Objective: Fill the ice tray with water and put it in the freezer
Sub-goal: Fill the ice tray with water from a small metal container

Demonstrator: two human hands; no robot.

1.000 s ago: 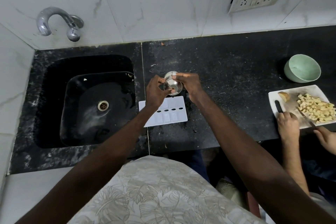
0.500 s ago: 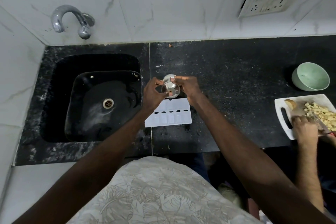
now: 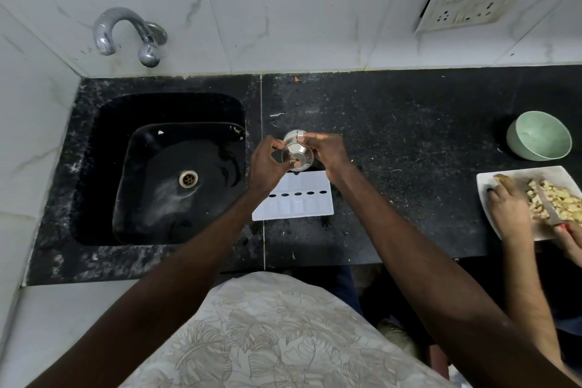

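Scene: a kitchen worktop (image 3: 409, 142) of black speckled stone, seen from above, with white marbled tiles behind it.
Ice tray: the white ice tray (image 3: 302, 208) lies flat on the worktop just right of the sink (image 3: 104, 167), across the pale seam in the stone. A row of dark oval holes runs along its middle. Its far edge is hidden behind the hands and the cup.
Steel cup: a small steel cup (image 3: 297, 153) is held above the far side of the tray, tipped so that its mouth faces the camera. Whether water runs from it cannot be told.
Left hand: the left hand (image 3: 267, 164) pinches the cup's rim from the left with thumb and fingertips.
Right hand: the right hand (image 3: 327, 151) curls round the cup's body from the right, one fingertip laid over its base.
Sink: a black basin with a metal drain (image 3: 188, 179) at its bottom; a chrome tap (image 3: 126, 31) juts from the wall above it.
Far right: a pale green bowl (image 3: 538, 135) stands on the worktop, and just in front of it is a white board (image 3: 491, 183) of chopped pale food (image 3: 563, 203).
Second person: one hand (image 3: 508, 203) rests on the board, while another (image 3: 570, 239) grips a knife (image 3: 548, 209) beside the pieces.
Wall: a switch plate (image 3: 472, 0) sits high on the tiles at right.
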